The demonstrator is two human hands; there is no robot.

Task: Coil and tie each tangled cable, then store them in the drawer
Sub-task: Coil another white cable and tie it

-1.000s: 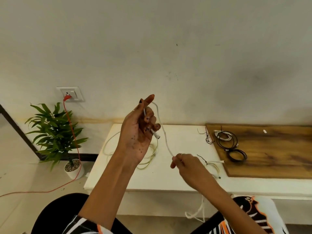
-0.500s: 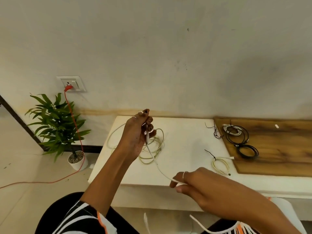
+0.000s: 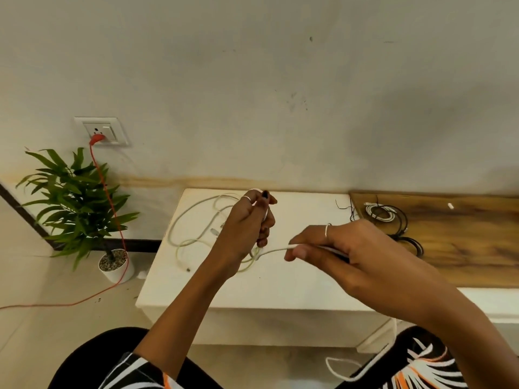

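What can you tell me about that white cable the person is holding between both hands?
The white cable is thin, smooth and looks plastic-coated. The left hand grips one end, raised above the white table; the right hand pinches it further along. Between them it runs in a shallow curve. Its remaining length seems to hang toward the floor.

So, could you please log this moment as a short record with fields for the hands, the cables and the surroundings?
left hand: left hand raised over the white table, gripping one end of the white cable
right hand: right hand pinching the same cable further along
loose cable: pale tangled cable lying on the table
coiled cables: black and white coils on the wooden board
surroundings: potted plant; orange cord plugged into the wall socket
drawer: not visible
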